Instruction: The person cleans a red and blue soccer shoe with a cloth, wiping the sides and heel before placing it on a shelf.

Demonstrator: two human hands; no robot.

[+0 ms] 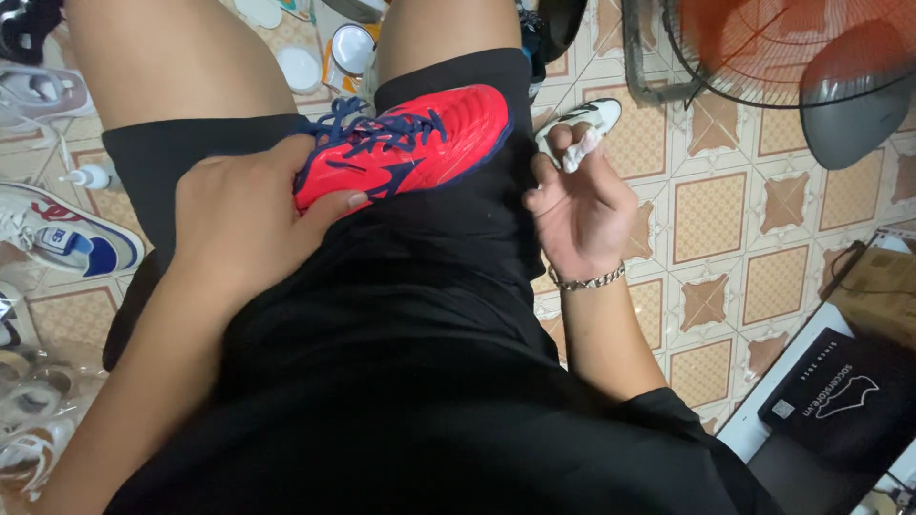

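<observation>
A red sports shoe (429, 133) with dark blue laces and trim lies on my lap, across black shorts. My left hand (243, 215) grips its heel end, thumb pressed along the side. To the right of the shoe, my right hand (577, 205) is raised beside my thigh and pinches a small white wad of cloth or tissue (582, 148) between its fingertips. A metal chain bracelet (587, 279) circles that wrist. The right hand does not touch the shoe.
A white and black shoe (596, 114) lies on the patterned tile floor behind my right hand. A fan (811, 57) stands at the top right. White, blue and red sneakers (57, 234) and a small bottle (91, 176) lie at left. A black box (840, 396) sits at lower right.
</observation>
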